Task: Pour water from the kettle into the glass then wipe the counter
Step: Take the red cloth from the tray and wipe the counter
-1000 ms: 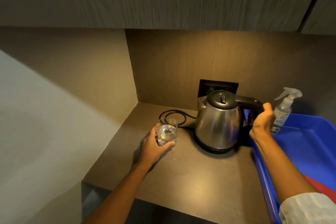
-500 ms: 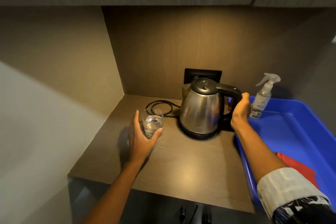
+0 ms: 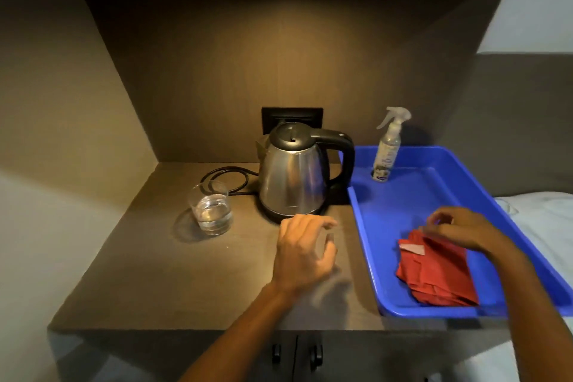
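Note:
A steel kettle [image 3: 293,177] with a black lid and handle stands on its base at the back of the brown counter [image 3: 173,282]. To its left stands a clear glass [image 3: 212,211] about half full of water. A folded red cloth [image 3: 435,273] lies in the blue tray [image 3: 366,226] on the right. My left hand [image 3: 305,253] hovers over the counter in front of the kettle, fingers apart, holding nothing. My right hand [image 3: 459,228] is over the tray, its fingertips at the cloth's upper edge; a firm grip does not show.
A spray bottle [image 3: 387,149] stands in the tray's far left corner. The kettle's black cord [image 3: 226,177] loops behind the glass below a wall socket [image 3: 291,118]. Cabinets hang overhead. Cupboard door handles [image 3: 296,352] sit under the counter's front edge.
My left hand let go of the glass and moved right, in front of the kettle. My right hand left the kettle handle and came down to the red cloth in the tray.

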`<state>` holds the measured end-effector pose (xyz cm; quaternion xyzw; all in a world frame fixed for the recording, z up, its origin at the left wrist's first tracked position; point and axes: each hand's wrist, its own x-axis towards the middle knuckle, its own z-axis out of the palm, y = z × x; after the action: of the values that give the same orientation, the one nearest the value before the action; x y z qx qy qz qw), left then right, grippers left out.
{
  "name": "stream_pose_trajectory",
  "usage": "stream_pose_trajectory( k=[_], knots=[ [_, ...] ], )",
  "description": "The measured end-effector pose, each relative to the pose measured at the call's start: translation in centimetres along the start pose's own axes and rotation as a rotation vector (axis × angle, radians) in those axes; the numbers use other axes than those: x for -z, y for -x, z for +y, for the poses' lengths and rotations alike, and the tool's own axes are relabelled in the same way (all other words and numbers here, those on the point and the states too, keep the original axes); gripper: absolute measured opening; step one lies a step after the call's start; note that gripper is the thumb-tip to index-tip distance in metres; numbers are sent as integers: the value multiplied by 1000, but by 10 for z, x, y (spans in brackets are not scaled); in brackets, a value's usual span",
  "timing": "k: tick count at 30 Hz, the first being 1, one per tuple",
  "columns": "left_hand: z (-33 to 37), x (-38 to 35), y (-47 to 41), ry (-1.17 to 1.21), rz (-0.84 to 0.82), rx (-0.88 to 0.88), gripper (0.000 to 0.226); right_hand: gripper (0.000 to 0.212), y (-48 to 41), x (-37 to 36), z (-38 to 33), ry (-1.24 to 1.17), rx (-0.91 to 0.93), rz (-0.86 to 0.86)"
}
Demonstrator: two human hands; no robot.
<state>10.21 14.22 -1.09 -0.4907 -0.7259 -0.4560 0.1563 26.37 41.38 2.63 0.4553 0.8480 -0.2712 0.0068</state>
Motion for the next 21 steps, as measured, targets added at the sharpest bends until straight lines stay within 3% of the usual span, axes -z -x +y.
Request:
stream_pose_trajectory(
  k=[2, 4, 7, 9, 11, 13, 15, 17, 21],
  knots=[
    [17, -19, -11, -12, -88, -67, 24, 44, 7, 2, 20, 155, -96, -103],
    [34, -37, -21, -25, -178, -127, 20, 58, 11, 0, 29, 140, -129, -110],
    [55, -60, -34, -23, -367, -164, 23, 35, 20, -1, 25, -15, -83, -129],
    [63, -72, -39, -9, -485, -120, 38, 28, 33, 0, 18, -211, 34, -164],
    [68, -75, -42, 83, -552, 6, 62, 28, 49, 3, 10, -450, 170, -200],
    [67, -64, -46, 331, -597, 206, 79, 32, 63, 7, -1, -635, 277, -201],
    [61, -43, -49, 594, -590, 375, 76, 35, 72, 10, -20, -849, 316, -162],
    [50, -19, -51, 710, -499, 456, 65, 36, 74, 4, -48, -1032, 297, -122],
    [23, 26, -35, 792, -237, 612, 60, 39, 76, -32, -110, -1009, 267, -71]
  ],
)
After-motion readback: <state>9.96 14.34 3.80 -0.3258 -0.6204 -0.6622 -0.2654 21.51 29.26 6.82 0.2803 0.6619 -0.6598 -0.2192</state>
